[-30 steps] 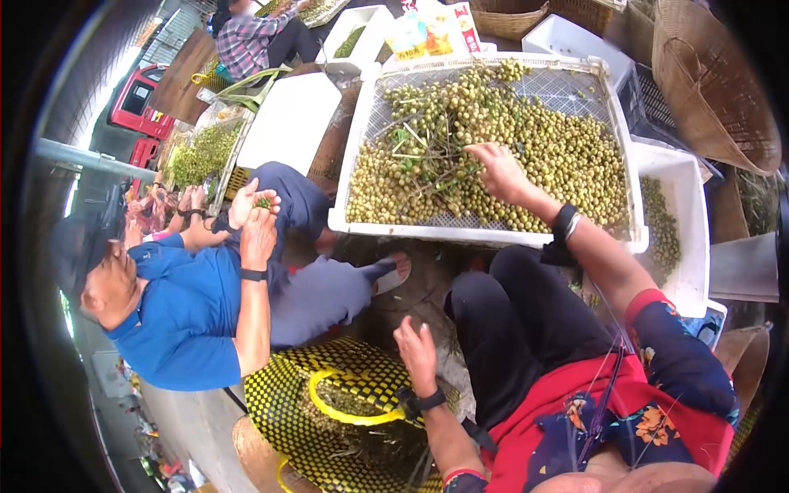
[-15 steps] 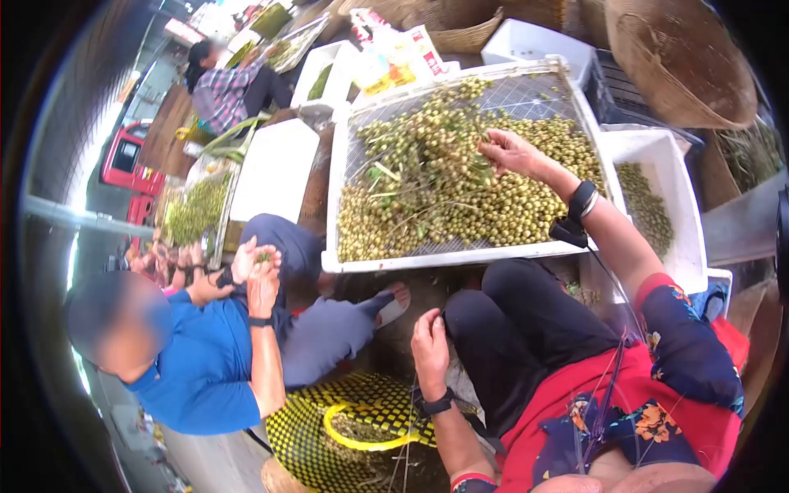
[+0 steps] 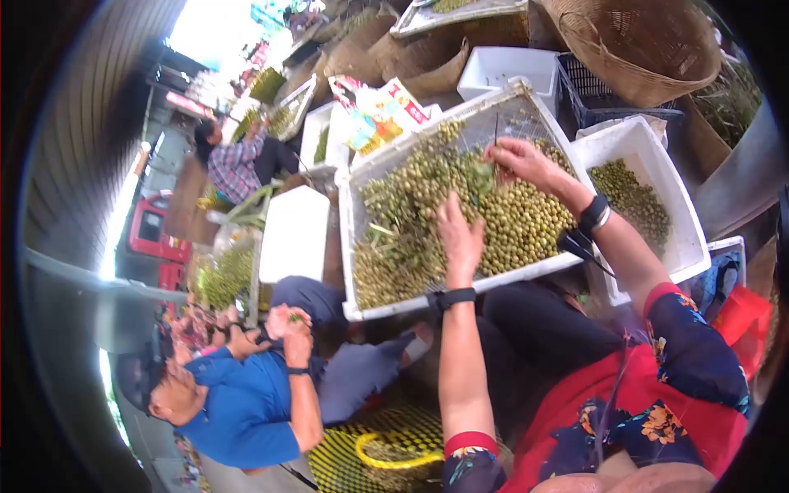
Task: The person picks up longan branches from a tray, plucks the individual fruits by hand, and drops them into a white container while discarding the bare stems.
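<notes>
We count one white mesh tray [image 3: 390, 307], one heap of yellow-green fruit [image 3: 522, 226] inside, right grip [image 3: 522, 164] pinching one thin dark stem [image 3: 496, 127], left grip [image 3: 460, 238] spread, fruit beneath both, green leaves [image 3: 479, 177] between them

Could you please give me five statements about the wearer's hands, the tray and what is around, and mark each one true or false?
1. The wearer's left hand and right hand are both over the white mesh-bottomed tray. True.
2. The tray holds red tomatoes. False: it holds small, round, yellow-green fruits.
3. The wearer has a dark band on each wrist. True.
4. The black-and-yellow basket stands inside the tray. False: the basket is outside it, near the person in the blue shirt.
5. The white box at the picture's right of the tray contains small round fruits too. True.
</notes>
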`<action>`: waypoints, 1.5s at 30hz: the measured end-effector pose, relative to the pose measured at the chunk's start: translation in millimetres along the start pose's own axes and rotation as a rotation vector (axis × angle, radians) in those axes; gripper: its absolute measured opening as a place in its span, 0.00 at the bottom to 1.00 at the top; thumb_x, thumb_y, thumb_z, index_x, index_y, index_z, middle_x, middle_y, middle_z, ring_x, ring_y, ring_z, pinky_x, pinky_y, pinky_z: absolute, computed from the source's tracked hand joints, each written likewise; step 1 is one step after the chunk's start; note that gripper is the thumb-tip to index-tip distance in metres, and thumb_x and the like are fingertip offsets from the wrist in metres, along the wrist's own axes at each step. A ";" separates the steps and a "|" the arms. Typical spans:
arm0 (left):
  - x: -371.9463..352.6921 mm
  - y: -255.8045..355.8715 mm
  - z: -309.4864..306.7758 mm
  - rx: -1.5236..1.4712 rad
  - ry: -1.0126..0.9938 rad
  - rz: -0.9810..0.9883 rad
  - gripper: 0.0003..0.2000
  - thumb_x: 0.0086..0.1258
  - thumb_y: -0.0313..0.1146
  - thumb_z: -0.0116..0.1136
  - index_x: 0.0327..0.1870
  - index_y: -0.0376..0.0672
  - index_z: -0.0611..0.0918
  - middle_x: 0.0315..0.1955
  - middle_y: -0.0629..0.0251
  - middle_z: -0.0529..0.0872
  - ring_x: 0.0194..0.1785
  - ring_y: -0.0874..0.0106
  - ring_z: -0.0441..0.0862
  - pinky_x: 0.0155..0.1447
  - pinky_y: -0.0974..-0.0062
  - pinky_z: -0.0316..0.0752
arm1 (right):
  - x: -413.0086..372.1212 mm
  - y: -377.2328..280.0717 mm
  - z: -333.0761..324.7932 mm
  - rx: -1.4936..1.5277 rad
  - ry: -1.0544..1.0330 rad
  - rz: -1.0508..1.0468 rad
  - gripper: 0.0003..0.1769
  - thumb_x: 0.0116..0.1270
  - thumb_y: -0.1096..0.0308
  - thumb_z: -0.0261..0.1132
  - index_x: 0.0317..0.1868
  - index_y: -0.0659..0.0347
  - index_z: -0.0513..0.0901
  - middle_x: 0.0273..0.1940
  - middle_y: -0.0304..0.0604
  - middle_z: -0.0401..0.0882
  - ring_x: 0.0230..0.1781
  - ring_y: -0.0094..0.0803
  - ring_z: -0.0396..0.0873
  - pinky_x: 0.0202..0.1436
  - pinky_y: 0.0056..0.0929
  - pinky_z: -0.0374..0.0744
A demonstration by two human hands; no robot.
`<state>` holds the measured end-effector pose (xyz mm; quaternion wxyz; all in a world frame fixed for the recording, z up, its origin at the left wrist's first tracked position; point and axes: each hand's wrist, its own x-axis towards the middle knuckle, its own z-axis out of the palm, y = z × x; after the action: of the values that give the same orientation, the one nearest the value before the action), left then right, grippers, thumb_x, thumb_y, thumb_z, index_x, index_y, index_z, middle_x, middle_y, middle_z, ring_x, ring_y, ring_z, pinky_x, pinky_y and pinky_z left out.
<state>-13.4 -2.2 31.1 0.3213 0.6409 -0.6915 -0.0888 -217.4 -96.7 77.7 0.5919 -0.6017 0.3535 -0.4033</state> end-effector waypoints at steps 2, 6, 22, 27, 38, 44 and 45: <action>-12.1 -14.3 27.9 -0.070 -0.106 -0.073 0.30 0.64 0.29 0.63 0.68 0.37 0.67 0.61 0.43 0.71 0.67 0.48 0.66 0.71 0.57 0.61 | -6.5 0.6 -2.4 0.191 -0.044 0.023 0.16 0.77 0.54 0.56 0.46 0.58 0.80 0.33 0.29 0.77 0.30 0.15 0.73 0.34 0.18 0.75; -0.4 52.2 -14.5 -0.229 -0.057 -0.166 0.15 0.72 0.28 0.53 0.57 0.33 0.75 0.53 0.46 0.75 0.57 0.52 0.74 0.62 0.59 0.68 | -14.4 10.6 -17.5 0.169 -0.228 0.010 0.18 0.77 0.54 0.56 0.51 0.59 0.81 0.35 0.31 0.78 0.31 0.15 0.76 0.36 0.17 0.77; -7.8 52.9 0.4 -0.909 -0.194 -0.654 0.12 0.75 0.41 0.56 0.49 0.42 0.80 0.33 0.71 0.83 0.34 0.79 0.81 0.35 0.80 0.80 | -49.8 48.4 29.5 0.085 -0.190 -0.212 0.15 0.59 0.68 0.74 0.39 0.60 0.75 0.34 0.33 0.76 0.32 0.25 0.74 0.36 0.28 0.73; -13.5 44.5 -3.2 -1.136 -0.132 -0.725 0.12 0.76 0.40 0.55 0.48 0.42 0.80 0.36 0.68 0.83 0.37 0.75 0.82 0.36 0.77 0.81 | -64.2 62.5 10.4 0.587 -0.218 0.025 0.10 0.68 0.66 0.67 0.45 0.59 0.77 0.38 0.32 0.77 0.38 0.19 0.76 0.42 0.21 0.77; -11.8 53.8 -9.5 -1.056 -0.130 -0.668 0.12 0.76 0.41 0.54 0.48 0.43 0.79 0.37 0.65 0.83 0.36 0.74 0.83 0.35 0.77 0.81 | -76.5 34.2 6.3 -0.134 -0.101 -0.204 0.14 0.69 0.58 0.67 0.37 0.59 0.77 0.21 0.25 0.63 0.22 0.17 0.61 0.24 0.25 0.62; -15.3 52.1 -11.9 -1.172 -0.258 -0.681 0.10 0.77 0.40 0.53 0.46 0.44 0.77 0.40 0.62 0.84 0.37 0.71 0.84 0.34 0.79 0.80 | -67.3 63.5 -7.9 0.098 0.066 -0.084 0.09 0.75 0.65 0.58 0.41 0.62 0.77 0.34 0.31 0.76 0.36 0.17 0.70 0.40 0.23 0.72; -16.1 53.0 -13.8 -1.241 -0.286 -0.693 0.09 0.77 0.40 0.53 0.46 0.45 0.76 0.40 0.62 0.84 0.39 0.70 0.85 0.35 0.80 0.80 | -66.1 75.9 -14.0 -0.033 0.099 -0.112 0.09 0.75 0.65 0.58 0.41 0.62 0.77 0.33 0.32 0.75 0.35 0.17 0.70 0.39 0.23 0.72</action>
<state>-50.2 25.6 64.9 0.4855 0.5049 -0.3063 -0.6446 -254.3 -46.7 -2.8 0.5402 -0.6097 0.3547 -0.4590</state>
